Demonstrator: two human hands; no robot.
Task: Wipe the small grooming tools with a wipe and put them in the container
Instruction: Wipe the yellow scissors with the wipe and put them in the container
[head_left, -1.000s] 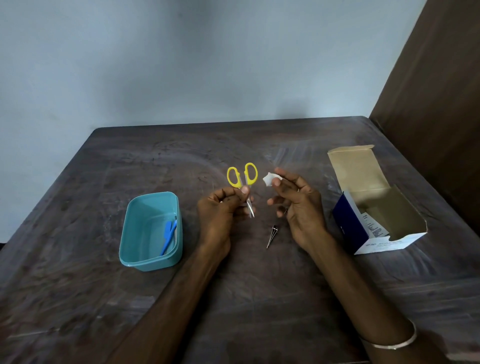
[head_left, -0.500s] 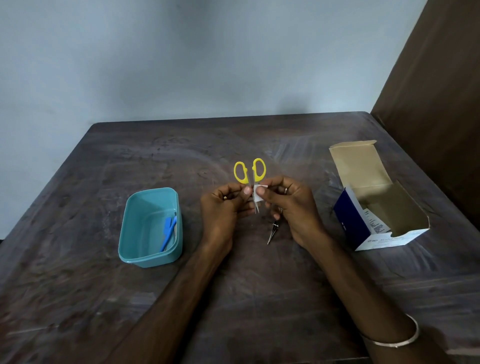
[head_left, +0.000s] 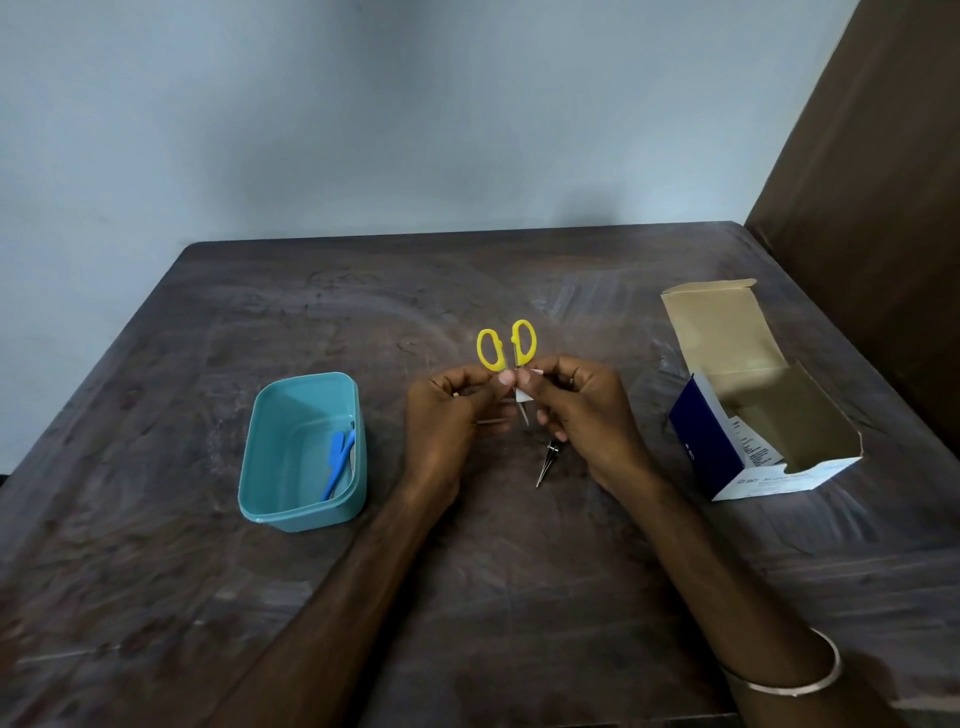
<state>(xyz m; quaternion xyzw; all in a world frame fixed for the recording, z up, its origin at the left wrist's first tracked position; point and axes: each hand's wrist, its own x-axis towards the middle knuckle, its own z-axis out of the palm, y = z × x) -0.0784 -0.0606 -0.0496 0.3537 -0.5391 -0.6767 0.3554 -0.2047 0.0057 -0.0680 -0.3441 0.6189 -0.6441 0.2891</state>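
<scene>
Above the middle of the dark wooden bench (head_left: 208, 545), small scissors (head_left: 511, 358) with yellow handles, held upright, loops up, blade tip pointing down. Left hand (head_left: 447, 415): grip closed on the scissors just below the yellow loops, thumb and forefinger pinching. Right hand (head_left: 587, 415): grip pinching a small white wipe (head_left: 523, 392) folded round the blades, thumb and forefinger meeting close against the left hand's fingertips. Blade tip showing below the wipe, between the two hands.

On the bench just below the right hand, a thin metal tool (head_left: 546, 462), pointed end toward the near edge, lying apart from the scissors.

To the left, well apart from the hands, a teal container (head_left: 260, 467), open, rectangular with rounded corners. Inside, along its right wall, a blue tool (head_left: 337, 462) lying lengthwise.

To the right, an open cardboard box (head_left: 727, 338) with blue and white sides, flap raised at the back, some printed paper showing inside its left wall.

A metal bangle (head_left: 800, 680) round the right wrist, near the lower edge of the view. Pale wall behind the bench, brown panel at the far right.
</scene>
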